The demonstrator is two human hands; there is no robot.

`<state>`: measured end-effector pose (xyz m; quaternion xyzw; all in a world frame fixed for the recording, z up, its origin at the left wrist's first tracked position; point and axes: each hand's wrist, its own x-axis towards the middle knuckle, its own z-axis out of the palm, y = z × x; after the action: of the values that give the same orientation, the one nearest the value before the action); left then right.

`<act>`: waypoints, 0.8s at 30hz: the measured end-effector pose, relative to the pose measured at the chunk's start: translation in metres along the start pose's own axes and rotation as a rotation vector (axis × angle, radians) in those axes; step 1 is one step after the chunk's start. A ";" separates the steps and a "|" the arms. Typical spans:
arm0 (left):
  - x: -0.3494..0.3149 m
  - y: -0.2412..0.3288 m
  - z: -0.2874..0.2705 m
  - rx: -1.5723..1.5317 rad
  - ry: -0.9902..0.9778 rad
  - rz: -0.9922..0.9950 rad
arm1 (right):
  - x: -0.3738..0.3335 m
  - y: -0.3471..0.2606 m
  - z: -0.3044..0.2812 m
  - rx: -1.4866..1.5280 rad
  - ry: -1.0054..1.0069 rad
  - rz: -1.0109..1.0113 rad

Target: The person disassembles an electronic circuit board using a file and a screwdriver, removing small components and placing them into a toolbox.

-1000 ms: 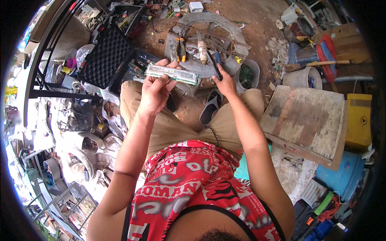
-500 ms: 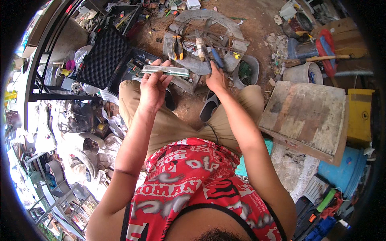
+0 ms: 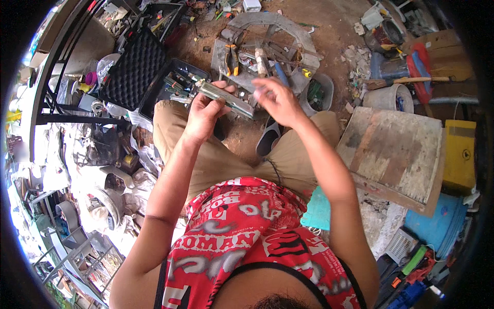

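My left hand (image 3: 205, 113) is closed on a long, flat, silvery strip with a green edge (image 3: 239, 106), held by its left part and slanting down to the right. What exactly the strip is, I cannot make out; it resembles a slim circuit-board module. My right hand (image 3: 280, 100) hovers just right of the strip's far end, fingers apart and slightly blurred, with nothing visible in it. Beyond both hands, orange-handled pliers (image 3: 232, 60), a whitish cylindrical tool (image 3: 261, 61) and a blue-handled tool (image 3: 282, 74) lie on a grey metal frame with a round rim (image 3: 278, 21).
An open black case (image 3: 135, 72) with a foam lid holds several small parts at the left. A grey bucket (image 3: 324, 92) with green pieces stands right of the frame. Further right are a worn wooden board (image 3: 391, 154), a hammer (image 3: 406, 80) and a yellow container (image 3: 459, 154).
The dark tool is gone from my right hand, which has moved nearer the strip with its fingers spread. My left hand has shifted slightly right and tilted the strip's right end downward.
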<state>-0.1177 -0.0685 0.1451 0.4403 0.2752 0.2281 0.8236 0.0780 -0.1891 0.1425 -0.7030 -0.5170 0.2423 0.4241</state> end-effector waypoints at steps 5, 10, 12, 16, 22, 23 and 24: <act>-0.002 -0.001 0.008 0.123 -0.144 0.016 | -0.023 -0.041 -0.015 -0.009 -0.268 0.012; -0.008 -0.003 0.013 0.113 -0.273 0.049 | -0.038 -0.032 -0.018 0.123 -0.268 0.049; -0.011 0.001 0.017 0.137 -0.300 0.053 | -0.042 -0.033 -0.018 0.067 -0.233 0.003; -0.015 -0.003 0.020 0.040 -0.416 0.049 | -0.045 -0.039 -0.019 -0.006 -0.166 -0.079; -0.025 -0.009 0.037 0.097 -0.364 0.096 | -0.047 -0.048 -0.018 -0.068 -0.129 -0.171; -0.026 -0.008 0.039 0.086 -0.376 0.035 | -0.048 -0.047 -0.018 -0.059 -0.118 -0.199; -0.025 -0.010 0.037 0.148 -0.428 0.117 | -0.049 -0.048 -0.019 -0.084 -0.115 -0.199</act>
<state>-0.1113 -0.1114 0.1595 0.5529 0.0845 0.1561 0.8141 0.0512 -0.2359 0.1880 -0.6503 -0.6172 0.2170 0.3862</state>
